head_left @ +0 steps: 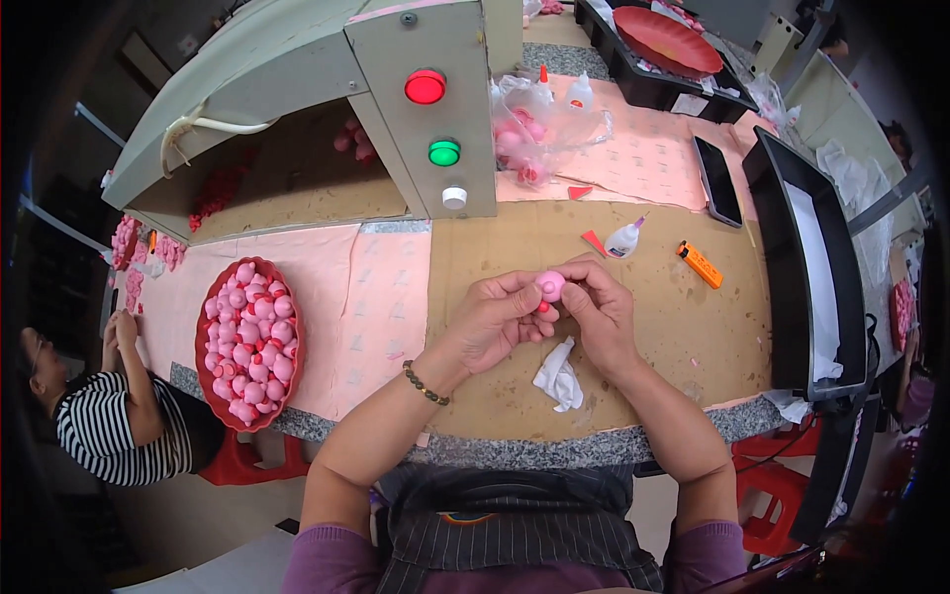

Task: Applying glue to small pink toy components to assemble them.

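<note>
Over a brown cardboard sheet point(475, 396), both hands hold a small round pink toy piece point(550, 284) with a bit of red at its lower side. My left hand point(492, 319) pinches it from the left, its other fingers curled below. From the right, the fingertips of my right hand point(606, 315) close on the same piece. A crumpled white tissue point(559, 378) lies just below the hands. Beyond them rests a small white glue bottle point(623, 241) with a purple tip, beside a red scrap point(593, 242). An orange cutter point(700, 264) lies to the right.
A red tray point(301, 346) heaped with pink toy pieces stands left. Behind rises a grey machine point(381, 59) with an opening and coloured lights. A phone point(717, 180) and black bin point(856, 307) are right; a plastic bag point(554, 148) lies behind. Another person point(129, 416) sits far left.
</note>
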A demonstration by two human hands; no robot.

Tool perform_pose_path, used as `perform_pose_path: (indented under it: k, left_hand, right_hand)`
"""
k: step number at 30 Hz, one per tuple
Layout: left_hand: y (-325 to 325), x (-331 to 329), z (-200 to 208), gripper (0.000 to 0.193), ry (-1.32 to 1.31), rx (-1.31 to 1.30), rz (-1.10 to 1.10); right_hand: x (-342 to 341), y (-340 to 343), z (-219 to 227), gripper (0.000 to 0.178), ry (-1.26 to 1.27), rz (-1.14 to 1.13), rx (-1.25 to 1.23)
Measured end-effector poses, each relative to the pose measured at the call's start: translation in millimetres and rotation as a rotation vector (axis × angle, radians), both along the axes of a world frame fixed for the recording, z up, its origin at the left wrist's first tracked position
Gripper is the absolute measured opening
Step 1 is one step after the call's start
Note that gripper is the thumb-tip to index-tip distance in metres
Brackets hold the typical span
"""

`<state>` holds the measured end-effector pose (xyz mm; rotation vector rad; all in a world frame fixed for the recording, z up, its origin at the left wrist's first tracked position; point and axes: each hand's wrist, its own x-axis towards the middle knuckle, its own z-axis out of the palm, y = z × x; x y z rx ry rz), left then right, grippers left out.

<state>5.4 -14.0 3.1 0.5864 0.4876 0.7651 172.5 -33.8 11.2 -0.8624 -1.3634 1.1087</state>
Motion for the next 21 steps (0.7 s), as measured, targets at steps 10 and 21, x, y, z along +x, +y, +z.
perform_pose_path:
  k: [10,21]
  left_hand:
    - [-0.3,1.3,-1.7,0.028,-0.014,0.011,0.014]
    - [0.2,3.4,-1.6,0.035,0.026,-0.046,0.039]
  right_hand:
    - [1.3,-2.3,3.6,0.022,0.095,0.075,-0.33]
    - [3.5,0.4,-1.3,0.025,0.06,0.088,-0.342]
